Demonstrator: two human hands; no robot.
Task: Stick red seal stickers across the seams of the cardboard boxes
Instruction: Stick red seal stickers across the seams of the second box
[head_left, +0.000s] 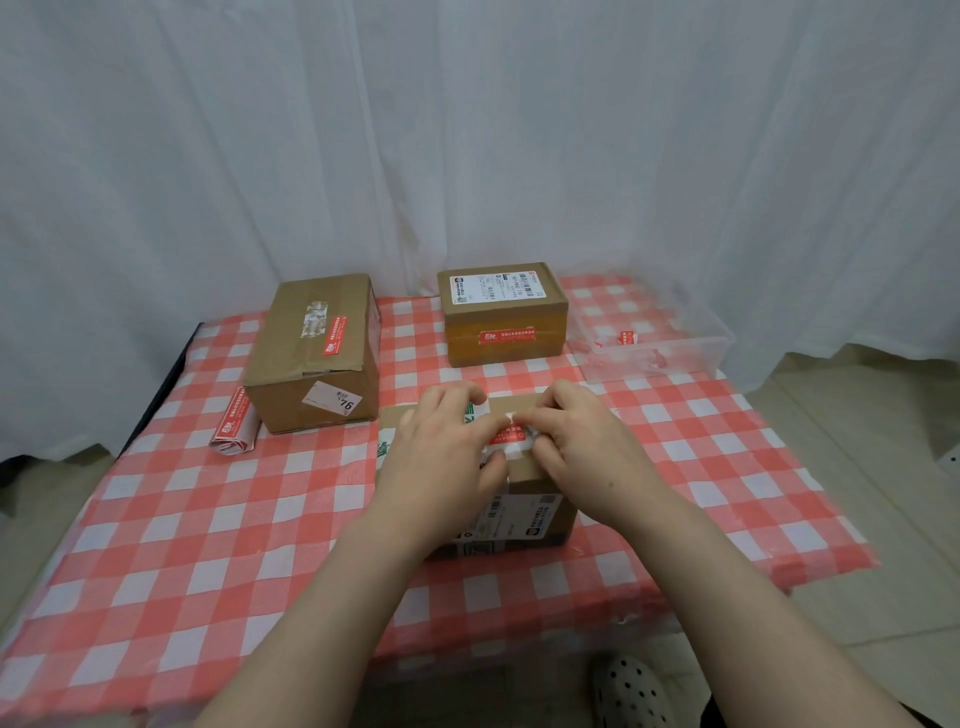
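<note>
Left box (317, 353), back box (501, 317) along tabletop (208, 519) far edge: sealed. We're watching left hand (441, 447), right hand (576, 441) pinching sticker (511, 434) onto front box (530, 499). We're judging it last.

One wide-angle view, worn on the head, looks forward and down; the left hand (441, 452) and right hand (582, 441) sit near, at centre frame; beyond them the checked tablecloth (208, 545) meets a white curtain (467, 130).

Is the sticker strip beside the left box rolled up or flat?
Rolled up: the sticker strip shows coiled layers at its near end.
</note>
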